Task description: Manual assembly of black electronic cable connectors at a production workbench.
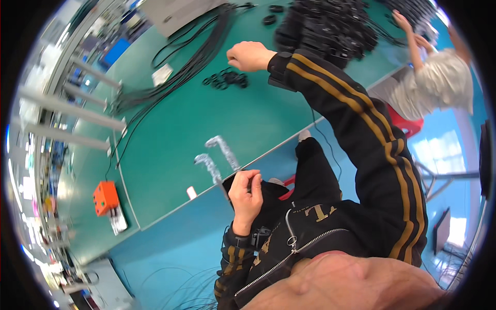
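Near the table's front edge, my left hand is closed, its fingers curled with thumb against them. Whatever it may hold is too small or hidden. Just beyond it, two hook-shaped pieces, a nearer one and a farther one, stick out over the table edge in clear wrapping. My right hand is stretched far over the table with its fingers bent down and closed; what lies inside them is hidden. Right beside it is a small pile of black rings.
A bundle of black cables runs along the green table. At the back lie a grey box and a heap of black coiled cables. An orange box stands at left. Another person works at far right.
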A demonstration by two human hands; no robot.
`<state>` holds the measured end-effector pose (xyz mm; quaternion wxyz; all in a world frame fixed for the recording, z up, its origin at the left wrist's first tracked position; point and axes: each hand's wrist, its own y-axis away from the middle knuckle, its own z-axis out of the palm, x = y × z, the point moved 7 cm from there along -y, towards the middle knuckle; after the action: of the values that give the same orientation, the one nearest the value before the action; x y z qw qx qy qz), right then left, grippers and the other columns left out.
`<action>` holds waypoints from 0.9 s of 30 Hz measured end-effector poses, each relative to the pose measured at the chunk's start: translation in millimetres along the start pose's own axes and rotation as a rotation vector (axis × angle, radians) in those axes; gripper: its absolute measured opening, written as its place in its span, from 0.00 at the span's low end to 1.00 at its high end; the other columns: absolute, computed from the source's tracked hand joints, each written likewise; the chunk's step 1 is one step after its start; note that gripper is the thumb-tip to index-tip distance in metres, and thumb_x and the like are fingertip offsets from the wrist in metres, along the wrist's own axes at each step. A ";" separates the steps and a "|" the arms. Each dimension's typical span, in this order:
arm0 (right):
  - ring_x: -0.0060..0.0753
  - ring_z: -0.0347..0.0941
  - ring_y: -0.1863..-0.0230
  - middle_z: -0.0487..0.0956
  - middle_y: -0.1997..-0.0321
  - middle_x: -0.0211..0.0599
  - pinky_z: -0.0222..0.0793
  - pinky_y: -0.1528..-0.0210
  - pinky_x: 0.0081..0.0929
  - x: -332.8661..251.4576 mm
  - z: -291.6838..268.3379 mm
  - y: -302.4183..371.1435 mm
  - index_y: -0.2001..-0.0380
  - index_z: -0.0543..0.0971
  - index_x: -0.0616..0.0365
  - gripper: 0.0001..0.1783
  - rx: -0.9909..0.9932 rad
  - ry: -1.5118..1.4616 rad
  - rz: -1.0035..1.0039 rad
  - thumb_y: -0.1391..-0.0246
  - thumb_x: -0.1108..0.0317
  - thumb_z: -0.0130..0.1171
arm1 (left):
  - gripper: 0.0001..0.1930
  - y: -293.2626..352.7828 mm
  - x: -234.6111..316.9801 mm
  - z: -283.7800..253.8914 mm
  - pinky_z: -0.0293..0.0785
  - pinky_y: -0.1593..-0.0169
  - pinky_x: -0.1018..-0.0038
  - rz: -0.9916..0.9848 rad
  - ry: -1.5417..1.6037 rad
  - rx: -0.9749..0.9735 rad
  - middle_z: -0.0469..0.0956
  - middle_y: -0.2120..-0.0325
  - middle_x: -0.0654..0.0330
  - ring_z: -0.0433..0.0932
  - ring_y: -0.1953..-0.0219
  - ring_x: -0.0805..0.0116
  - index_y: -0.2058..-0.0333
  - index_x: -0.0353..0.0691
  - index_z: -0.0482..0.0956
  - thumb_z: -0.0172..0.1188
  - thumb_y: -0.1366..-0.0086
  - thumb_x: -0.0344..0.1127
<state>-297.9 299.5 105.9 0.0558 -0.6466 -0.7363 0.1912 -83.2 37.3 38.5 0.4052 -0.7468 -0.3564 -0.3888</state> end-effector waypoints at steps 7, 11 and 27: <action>0.47 0.76 0.57 0.78 0.61 0.43 0.74 0.58 0.42 -15.3 81.1 -106.8 0.64 0.78 0.54 0.11 -0.070 0.266 -0.090 0.51 0.71 0.50 | 0.03 8.7 -5.1 -63.2 0.69 0.73 0.77 -0.043 -0.036 0.190 0.73 0.76 0.57 0.73 0.77 0.68 0.67 0.35 0.76 0.58 0.41 0.23; 0.46 0.74 0.56 0.76 0.61 0.41 0.72 0.58 0.43 -56.4 122.2 -150.1 0.60 0.75 0.53 0.12 -0.075 0.218 -0.187 0.50 0.70 0.50 | 0.02 20.3 -18.3 -98.7 0.73 0.71 0.77 -0.121 -0.086 0.262 0.75 0.75 0.57 0.77 0.75 0.68 0.68 0.34 0.76 0.58 0.41 0.23; 0.47 0.73 0.60 0.75 0.61 0.46 0.69 0.62 0.40 144.7 122.2 -308.4 0.64 0.74 0.60 0.13 0.426 0.167 -0.283 0.39 0.62 0.45 | 0.03 17.2 -43.9 -122.2 0.70 0.68 0.66 0.056 -0.006 0.293 0.72 0.75 0.56 0.73 0.72 0.55 0.68 0.37 0.73 0.57 0.41 0.26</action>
<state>-648.0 386.8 78.6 0.2776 -0.5243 -0.7555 0.2781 -123.8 -87.3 39.8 0.5196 -0.6905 -0.3896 -0.3186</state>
